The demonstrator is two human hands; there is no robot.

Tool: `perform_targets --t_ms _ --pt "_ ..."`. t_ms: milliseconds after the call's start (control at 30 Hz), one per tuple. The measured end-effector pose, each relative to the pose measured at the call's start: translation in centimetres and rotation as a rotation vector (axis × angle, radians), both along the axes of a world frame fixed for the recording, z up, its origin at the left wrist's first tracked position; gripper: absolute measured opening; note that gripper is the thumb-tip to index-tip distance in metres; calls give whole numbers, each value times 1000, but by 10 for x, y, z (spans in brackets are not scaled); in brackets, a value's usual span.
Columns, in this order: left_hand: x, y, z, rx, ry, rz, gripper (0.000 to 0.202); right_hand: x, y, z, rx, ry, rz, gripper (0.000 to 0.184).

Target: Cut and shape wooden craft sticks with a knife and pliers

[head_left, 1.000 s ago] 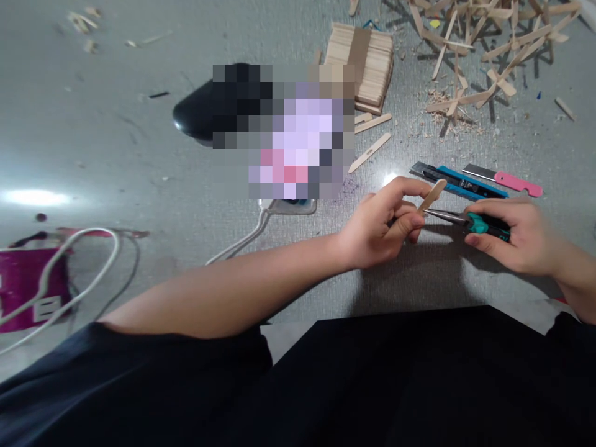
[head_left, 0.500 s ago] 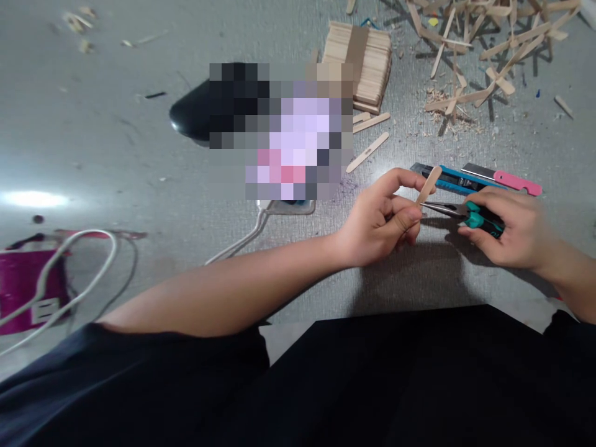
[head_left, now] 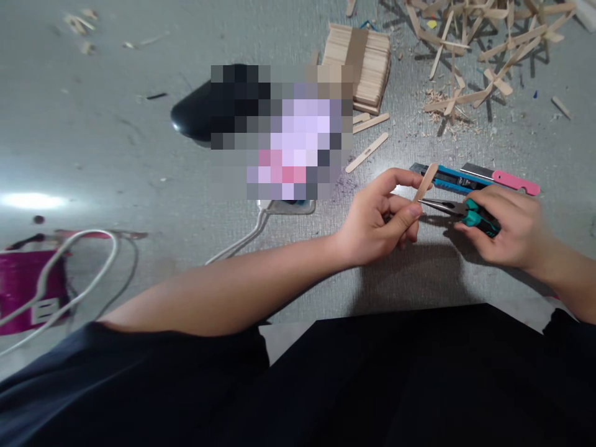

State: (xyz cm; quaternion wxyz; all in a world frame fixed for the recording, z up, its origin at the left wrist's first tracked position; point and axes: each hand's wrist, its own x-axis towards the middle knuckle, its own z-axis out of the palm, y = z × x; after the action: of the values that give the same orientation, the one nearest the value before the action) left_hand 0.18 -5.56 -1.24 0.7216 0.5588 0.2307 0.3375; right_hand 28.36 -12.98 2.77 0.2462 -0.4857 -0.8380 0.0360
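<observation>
My left hand (head_left: 379,217) is closed on a wooden craft stick (head_left: 427,180), its thumb and fingers pinching the lower part while the rounded end points up and right. In my right hand (head_left: 512,226) is a pair of needle-nose pliers (head_left: 475,214) with green and black handles. The tips of the pliers meet the edge of the stick close to my left thumb; whether the jaws grip it I cannot tell. Just beyond my hands lie a blue utility knife (head_left: 454,179) and a pink folding knife (head_left: 516,182) with its blade out.
A banded bundle of craft sticks (head_left: 378,59) lies behind loose sticks (head_left: 367,153). Joined stick pieces (head_left: 496,43) and wood shavings (head_left: 437,108) spread at the upper right. A black mouse-like object (head_left: 193,118), a blurred phone-like object (head_left: 298,136), a white cable (head_left: 237,239) and a magenta pouch (head_left: 23,292) are leftward.
Both hands have shifted very slightly left with the stick and the pliers. Their hold looks the same.
</observation>
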Motion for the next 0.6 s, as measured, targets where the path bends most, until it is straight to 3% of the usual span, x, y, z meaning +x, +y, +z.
perform_targets --t_ms 133,367,600 --pt "1 0 1 -15 -22 -10 40 -2 -1 1 17 -17 -35 31" --pt "0 -1 1 -32 -35 -10 41 2 0 9 -182 68 -15 26" --pt "3 7 -4 40 -43 166 42 10 0 17 -129 76 -92 36"
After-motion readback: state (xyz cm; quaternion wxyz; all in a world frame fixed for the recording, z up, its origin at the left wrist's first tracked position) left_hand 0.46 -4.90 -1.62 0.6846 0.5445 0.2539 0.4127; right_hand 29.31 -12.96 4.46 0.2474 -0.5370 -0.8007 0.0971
